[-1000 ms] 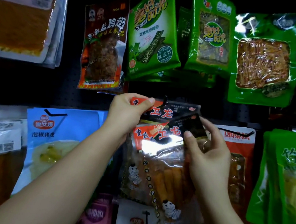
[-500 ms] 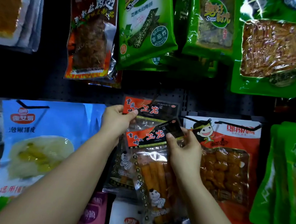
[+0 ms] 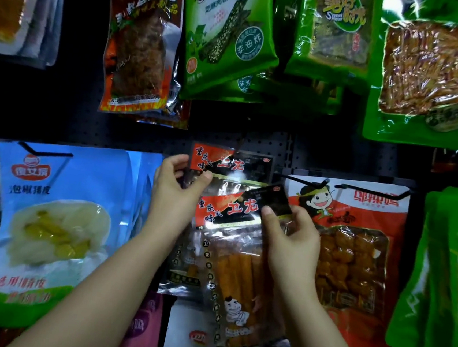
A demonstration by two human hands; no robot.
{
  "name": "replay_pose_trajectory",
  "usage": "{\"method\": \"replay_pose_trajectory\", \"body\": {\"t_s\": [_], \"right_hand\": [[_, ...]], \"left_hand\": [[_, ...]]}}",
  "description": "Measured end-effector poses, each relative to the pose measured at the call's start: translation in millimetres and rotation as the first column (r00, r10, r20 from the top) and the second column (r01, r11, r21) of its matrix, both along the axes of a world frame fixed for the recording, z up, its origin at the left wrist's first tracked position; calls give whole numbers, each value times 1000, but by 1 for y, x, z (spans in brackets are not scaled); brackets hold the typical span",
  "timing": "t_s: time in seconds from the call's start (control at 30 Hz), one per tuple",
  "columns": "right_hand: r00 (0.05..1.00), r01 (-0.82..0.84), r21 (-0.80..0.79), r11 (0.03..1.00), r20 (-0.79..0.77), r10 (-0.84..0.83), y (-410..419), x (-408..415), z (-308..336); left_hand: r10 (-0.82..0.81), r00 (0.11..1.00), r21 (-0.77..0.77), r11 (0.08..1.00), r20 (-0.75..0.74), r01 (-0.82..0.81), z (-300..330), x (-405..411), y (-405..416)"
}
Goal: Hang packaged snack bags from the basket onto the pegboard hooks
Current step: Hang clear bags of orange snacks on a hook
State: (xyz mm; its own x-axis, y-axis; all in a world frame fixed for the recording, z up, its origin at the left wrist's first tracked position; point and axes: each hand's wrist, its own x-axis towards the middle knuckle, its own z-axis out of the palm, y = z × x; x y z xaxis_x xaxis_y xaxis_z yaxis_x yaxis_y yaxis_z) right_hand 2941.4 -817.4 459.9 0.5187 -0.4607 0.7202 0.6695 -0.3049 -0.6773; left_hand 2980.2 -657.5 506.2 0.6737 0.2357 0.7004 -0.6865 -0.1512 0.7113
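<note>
A clear snack bag of orange sticks (image 3: 237, 261) with a red and black header hangs tilted in front of the pegboard (image 3: 275, 147). My right hand (image 3: 289, 235) pinches its upper right corner. Behind it a second bag of the same kind (image 3: 223, 160) sits on a black hook (image 3: 239, 146). My left hand (image 3: 177, 190) pinches that rear bag's left header edge. The basket is out of view.
Hanging neighbours crowd in: a blue pickled-skin bag (image 3: 55, 221) left, a red-orange bag (image 3: 354, 255) right, green bags (image 3: 447, 278) far right. Above hang a brown wing pack (image 3: 142, 42) and green seaweed packs (image 3: 227, 36). More packets lie below.
The view has shifted so both bags and hands sit lower and further from the upper row. My left hand slid down the rear bag's header; the front bag stays in my right hand.
</note>
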Motion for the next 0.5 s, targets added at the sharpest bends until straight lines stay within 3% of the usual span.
{"method": "replay_pose_trajectory", "body": {"t_s": [0.07,0.17,0.23,0.5], "right_hand": [[998,-48,7,999,41,47,5,-12,3],[993,-80,50,996,95,75,12,-27,9],[990,-114,76,991,91,107,14,-35,13],[980,-148,-14,989,136,148,12,-66,49]], "left_hand": [[-27,999,16,1000,37,27,-10,-21,1],[-287,958,-20,958,-21,287,-14,-46,3],[-365,929,11,930,-61,366,-12,-54,5],[-260,951,17,965,168,261,14,-83,11]]}}
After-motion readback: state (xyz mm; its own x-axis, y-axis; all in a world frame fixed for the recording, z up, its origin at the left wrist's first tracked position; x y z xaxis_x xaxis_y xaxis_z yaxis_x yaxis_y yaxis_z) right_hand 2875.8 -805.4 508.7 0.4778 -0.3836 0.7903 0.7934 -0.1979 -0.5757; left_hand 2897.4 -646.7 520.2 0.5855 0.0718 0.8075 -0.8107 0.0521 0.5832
